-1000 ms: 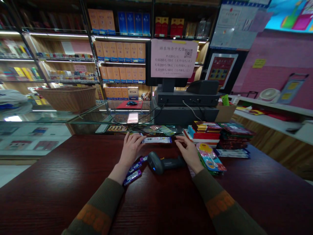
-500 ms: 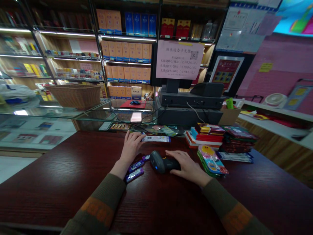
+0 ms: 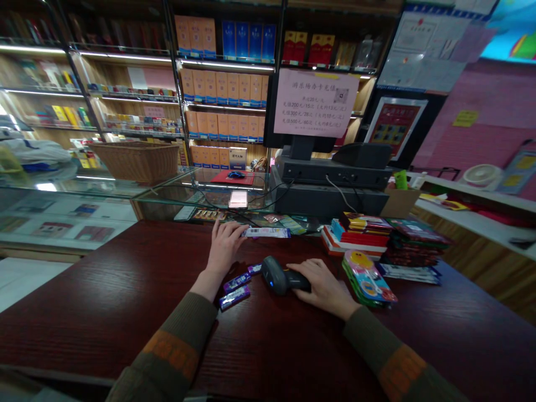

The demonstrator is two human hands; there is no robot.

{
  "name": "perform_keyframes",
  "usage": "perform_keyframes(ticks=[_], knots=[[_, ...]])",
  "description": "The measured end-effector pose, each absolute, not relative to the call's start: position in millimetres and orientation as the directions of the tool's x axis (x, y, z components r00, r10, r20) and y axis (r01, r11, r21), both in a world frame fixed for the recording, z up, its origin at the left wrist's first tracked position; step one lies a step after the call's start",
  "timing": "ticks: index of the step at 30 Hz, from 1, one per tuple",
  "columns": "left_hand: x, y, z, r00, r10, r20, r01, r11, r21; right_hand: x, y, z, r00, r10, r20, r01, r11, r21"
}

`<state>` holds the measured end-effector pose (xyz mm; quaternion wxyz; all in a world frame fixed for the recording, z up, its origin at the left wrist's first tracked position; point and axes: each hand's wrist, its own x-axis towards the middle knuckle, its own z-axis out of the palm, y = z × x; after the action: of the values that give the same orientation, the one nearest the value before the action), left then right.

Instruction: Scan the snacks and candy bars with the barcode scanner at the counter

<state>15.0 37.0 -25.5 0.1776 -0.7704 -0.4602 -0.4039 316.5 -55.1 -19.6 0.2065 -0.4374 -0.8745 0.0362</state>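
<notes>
In the head view, the left hand [image 3: 226,243] pinches one end of the long packet [image 3: 270,232] at the far side of the worktop [image 3: 268,346], probably so that its printed face is uncovered. The right hand [image 3: 322,285] grasps the handle of the dark scanner [image 3: 275,276], thumb and fingers on opposite sides, which seems to give a firm hold. Small purple packets [image 3: 234,297] lie beside the scanner's head, perhaps grouped apart from the stacked boxes [image 3: 364,239].
</notes>
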Motion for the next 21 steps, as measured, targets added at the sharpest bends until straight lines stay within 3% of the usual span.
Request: perform_keyframes(ticks=[8,21], knots=[[15.2,37.4,-26.9,0.245,0.562,0.79,0.874,-0.48,0.071,326.5,-45.5,-21.6,-0.488,0.751,0.444,0.738,0.627,-0.249],[14.4,40.1,-30.3,0.243,0.54,0.806,0.874,-0.482,0.059,315.4,-43.0,5.2,-0.515,0.686,0.514,0.716,0.674,-0.182]])
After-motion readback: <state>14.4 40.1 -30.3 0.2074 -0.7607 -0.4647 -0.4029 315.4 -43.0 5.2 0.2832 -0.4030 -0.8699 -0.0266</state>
